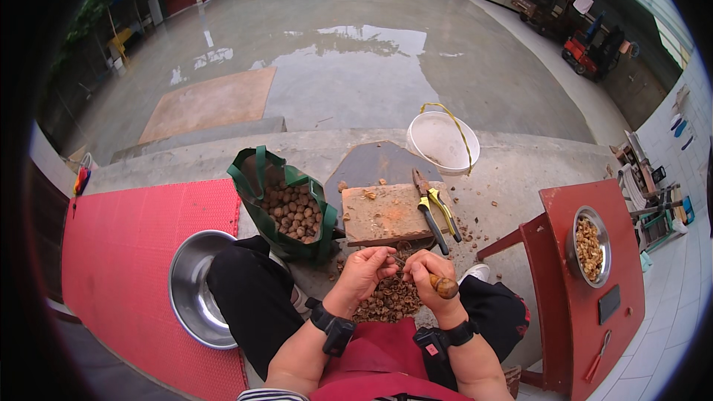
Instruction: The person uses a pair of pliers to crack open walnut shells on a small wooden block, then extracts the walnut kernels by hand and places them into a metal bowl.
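My right hand [431, 273] is closed around the wooden handle [444, 285] of a pick-like tool, its thin shaft pointing towards my left hand. My left hand [367, 268] is raised beside it with thumb and fingers bent together; whatever may be between the fingertips is too small to make out. Below both hands lies a heap of cracked walnut shells [392, 298]. Just beyond them, combination pliers [434, 209] with yellow-and-black handles rest on a brick-like block [379, 214]. To the left stands a green bag [250, 217] of whole walnuts [292, 211].
A steel basin [181, 289] sits by my left knee on a red mat [139, 267]. On the right, a red wooden table [590, 340] holds a steel bowl of walnut kernels [590, 248], a phone-like dark slab [609, 305] and a red-handled tool [597, 357]. A white bucket [443, 139] stands ahead.
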`<state>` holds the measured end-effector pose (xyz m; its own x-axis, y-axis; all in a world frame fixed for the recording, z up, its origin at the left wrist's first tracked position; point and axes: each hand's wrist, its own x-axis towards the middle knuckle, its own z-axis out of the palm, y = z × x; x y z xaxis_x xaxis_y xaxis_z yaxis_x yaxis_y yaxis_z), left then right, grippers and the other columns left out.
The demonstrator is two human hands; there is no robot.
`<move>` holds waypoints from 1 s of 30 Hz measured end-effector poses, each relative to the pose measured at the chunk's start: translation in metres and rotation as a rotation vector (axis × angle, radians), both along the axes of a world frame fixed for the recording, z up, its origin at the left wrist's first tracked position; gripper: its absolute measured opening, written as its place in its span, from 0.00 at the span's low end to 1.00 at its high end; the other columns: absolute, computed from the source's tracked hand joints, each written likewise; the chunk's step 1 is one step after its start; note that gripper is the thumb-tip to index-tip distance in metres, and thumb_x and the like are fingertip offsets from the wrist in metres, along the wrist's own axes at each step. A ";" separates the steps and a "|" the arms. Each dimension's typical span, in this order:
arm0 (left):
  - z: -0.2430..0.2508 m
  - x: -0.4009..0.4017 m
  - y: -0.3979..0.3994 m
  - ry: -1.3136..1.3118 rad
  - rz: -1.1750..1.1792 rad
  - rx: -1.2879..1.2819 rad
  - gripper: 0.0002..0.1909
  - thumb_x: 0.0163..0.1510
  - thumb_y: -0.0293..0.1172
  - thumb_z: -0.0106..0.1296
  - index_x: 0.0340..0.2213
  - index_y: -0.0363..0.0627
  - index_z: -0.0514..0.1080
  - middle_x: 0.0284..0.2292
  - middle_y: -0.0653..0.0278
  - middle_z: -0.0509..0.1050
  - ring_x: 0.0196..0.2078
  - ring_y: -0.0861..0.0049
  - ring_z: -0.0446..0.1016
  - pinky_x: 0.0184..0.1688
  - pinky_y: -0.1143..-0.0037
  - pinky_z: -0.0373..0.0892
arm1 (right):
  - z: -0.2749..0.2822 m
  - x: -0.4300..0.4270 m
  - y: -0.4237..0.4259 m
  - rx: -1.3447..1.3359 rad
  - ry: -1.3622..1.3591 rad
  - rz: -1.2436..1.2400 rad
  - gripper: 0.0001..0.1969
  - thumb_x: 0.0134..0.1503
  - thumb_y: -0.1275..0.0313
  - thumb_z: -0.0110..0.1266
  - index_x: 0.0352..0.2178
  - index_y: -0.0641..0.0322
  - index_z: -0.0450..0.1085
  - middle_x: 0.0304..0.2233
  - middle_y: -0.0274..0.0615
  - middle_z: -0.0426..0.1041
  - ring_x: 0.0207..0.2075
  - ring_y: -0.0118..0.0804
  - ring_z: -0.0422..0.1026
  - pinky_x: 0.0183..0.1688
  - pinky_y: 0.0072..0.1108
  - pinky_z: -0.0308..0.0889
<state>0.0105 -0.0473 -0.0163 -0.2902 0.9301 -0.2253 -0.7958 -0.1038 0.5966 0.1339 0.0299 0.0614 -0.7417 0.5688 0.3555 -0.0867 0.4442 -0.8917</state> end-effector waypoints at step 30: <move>0.020 0.000 0.002 -0.082 0.027 0.052 0.15 0.50 0.20 0.35 0.42 0.30 0.56 0.41 0.52 0.61 0.44 0.69 0.62 0.44 0.79 0.64 | -0.015 0.003 0.011 -0.685 0.218 -0.078 0.10 0.51 0.70 0.40 0.18 0.64 0.58 0.20 0.41 0.65 0.17 0.28 0.64 0.19 0.15 0.59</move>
